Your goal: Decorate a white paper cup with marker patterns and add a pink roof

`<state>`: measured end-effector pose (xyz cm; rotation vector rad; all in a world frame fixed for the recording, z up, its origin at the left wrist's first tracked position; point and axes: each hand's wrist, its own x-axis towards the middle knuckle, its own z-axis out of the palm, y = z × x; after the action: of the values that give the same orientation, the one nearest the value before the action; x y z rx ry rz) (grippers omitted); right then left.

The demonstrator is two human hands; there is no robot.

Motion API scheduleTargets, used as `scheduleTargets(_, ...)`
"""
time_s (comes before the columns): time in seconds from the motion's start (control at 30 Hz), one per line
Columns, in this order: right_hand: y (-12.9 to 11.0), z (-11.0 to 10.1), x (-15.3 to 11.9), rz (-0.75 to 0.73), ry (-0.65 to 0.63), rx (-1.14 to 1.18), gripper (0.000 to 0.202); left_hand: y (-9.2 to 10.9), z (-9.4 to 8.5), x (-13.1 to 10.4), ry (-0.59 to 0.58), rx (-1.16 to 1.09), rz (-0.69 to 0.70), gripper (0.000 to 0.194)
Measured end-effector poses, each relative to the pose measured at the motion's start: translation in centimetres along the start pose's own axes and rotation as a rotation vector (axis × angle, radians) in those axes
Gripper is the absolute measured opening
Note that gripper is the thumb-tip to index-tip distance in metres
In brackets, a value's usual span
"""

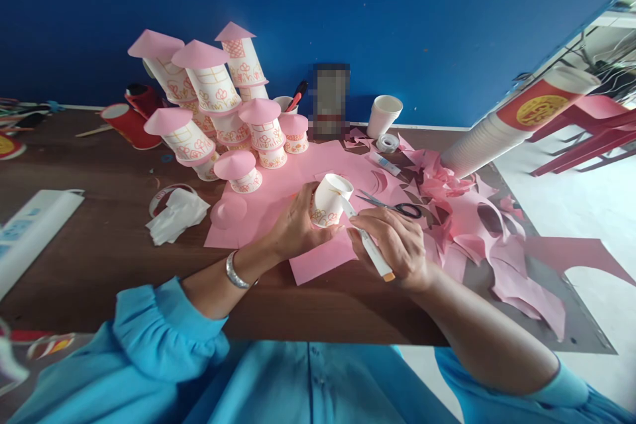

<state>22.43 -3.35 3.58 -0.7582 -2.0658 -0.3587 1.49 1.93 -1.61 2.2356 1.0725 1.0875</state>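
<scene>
My left hand (298, 222) is wrapped round a white paper cup (325, 202) that has orange flower drawings near its lower edge. In my right hand (397, 245) is a white marker (370, 248) with an orange end, its tip touching or very near the side of the cup. Pink paper (318, 265) lies beneath both hands. Just beyond my right hand are scissors (392, 204) with dark handles. To the left of the cup, a small cup with a pink cone roof (236, 164) stands beside a loose pink cone (229, 212).
Stacked cup towers with pink roofs (201, 69) stand at the back left, near a red cup (130, 126). White cups (385, 116) and tape (387, 142) are at the back. Pink scraps (472, 225) and a long cup stack (497, 132) are on the right.
</scene>
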Motion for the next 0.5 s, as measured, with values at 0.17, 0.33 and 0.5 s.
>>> scheduleTargets(0.17,0.1,0.0,0.0,0.0,0.017,-0.004,0.024,0.2,-0.4,0.1,-0.051,-0.078,-0.083,0.061)
scheduleTargets(0.33,0.0,-0.1,0.2,0.003,0.017,-0.01,0.02,0.5,-0.9,0.3,-0.094,-0.14,-0.116,0.064)
scheduleTargets(0.5,0.1,-0.2,0.5,0.011,0.03,-0.017,0.016,0.0,-1.1,0.3,-0.085,-0.188,-0.108,0.064)
